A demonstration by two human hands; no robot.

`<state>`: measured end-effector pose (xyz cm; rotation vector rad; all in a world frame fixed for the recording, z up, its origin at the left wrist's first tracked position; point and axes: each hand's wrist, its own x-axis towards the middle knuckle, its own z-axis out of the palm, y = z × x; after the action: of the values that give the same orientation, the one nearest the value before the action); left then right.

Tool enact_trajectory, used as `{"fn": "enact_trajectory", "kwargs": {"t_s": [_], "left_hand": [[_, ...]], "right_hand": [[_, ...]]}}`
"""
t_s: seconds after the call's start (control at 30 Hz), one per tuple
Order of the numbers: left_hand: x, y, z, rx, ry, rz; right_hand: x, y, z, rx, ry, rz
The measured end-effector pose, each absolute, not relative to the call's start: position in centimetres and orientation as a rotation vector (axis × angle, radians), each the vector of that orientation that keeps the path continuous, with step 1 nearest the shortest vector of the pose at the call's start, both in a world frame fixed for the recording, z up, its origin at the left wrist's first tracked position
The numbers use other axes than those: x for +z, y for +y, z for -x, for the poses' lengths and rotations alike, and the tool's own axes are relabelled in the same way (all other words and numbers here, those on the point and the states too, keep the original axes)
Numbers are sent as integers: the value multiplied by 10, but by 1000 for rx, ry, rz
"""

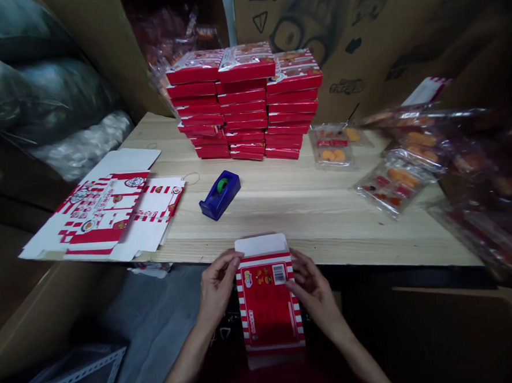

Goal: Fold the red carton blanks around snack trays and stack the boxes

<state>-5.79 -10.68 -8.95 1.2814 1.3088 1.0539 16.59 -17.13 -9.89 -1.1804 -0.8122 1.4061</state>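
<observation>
I hold a red and white printed carton (269,306) below the front edge of the wooden table (309,217), its white flap raised at the far end. My left hand (216,286) grips its left side with fingers curled at the top corner. My right hand (311,286) grips its right side near the barcode. On the table ahead lies a blue tape dispenser (220,195) with a green roll.
Three stacks of filled red boxes (246,102) stand at the back of the table. Flat unfolded cartons (105,212) lie at the left. Clear packs of orange snacks (389,177) pile up at the right. Cardboard boxes line the back wall.
</observation>
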Motion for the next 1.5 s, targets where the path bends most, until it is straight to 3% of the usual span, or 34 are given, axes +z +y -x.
{"fn": "enact_trajectory", "kwargs": {"t_s": [0.3, 0.5, 0.67, 0.93, 1.27, 1.5], "left_hand": [[-87, -99, 54, 934, 1218, -1283], [-97, -102, 39, 953, 1166, -1209], [-95, -96, 19, 1140, 1078, -837], [-84, -76, 24, 802, 816, -587], [-96, -72, 47, 741, 795, -1289], [-77, -78, 48, 664, 773, -1460]], "right_hand": [[-94, -146, -180, 1200, -931, 1243], [-98, -142, -185, 1447, -694, 1231], [-88, -137, -182, 1421, -517, 1147], [-79, -122, -200, 1722, -635, 1021], [-105, -134, -209, 1452, -991, 1129], [-85, -139, -226, 1452, -1278, 1182]]}}
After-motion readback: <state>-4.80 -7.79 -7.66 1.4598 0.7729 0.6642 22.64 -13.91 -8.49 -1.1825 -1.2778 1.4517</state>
